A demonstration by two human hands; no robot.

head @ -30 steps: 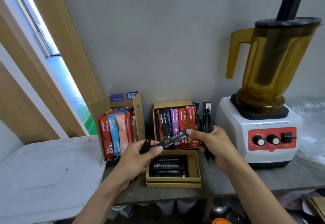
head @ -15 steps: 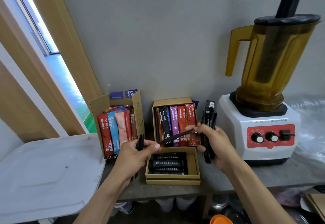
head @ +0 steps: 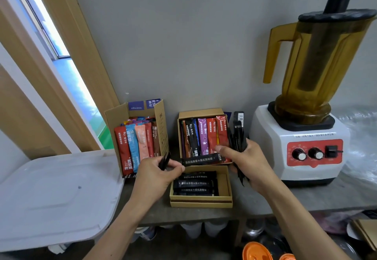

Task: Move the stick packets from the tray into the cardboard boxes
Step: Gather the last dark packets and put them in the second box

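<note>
My right hand [head: 247, 165] grips a bundle of black stick packets [head: 237, 135] standing upright and pinches one end of a single black packet [head: 202, 160] held level above the low cardboard box [head: 224, 197]. My left hand [head: 157, 175] holds the other end of that packet and also a thin black packet [head: 164, 160] between its fingers. Black packets [head: 194, 183] lie flat inside the low box. Behind it a second box [head: 201, 113] holds coloured packets upright. A taller box [head: 161, 129] at the left holds more coloured packets.
A white blender base [head: 299, 147] with an amber jug [head: 318, 66] stands close on the right. A large white plastic lid [head: 53, 196] lies at the left. The grey counter edge [head: 306, 204] runs across the front; orange lids [head: 258, 252] sit below.
The single black packet has turned from slanted to level and sunk toward the low box. Both hands have come slightly lower and closer together.
</note>
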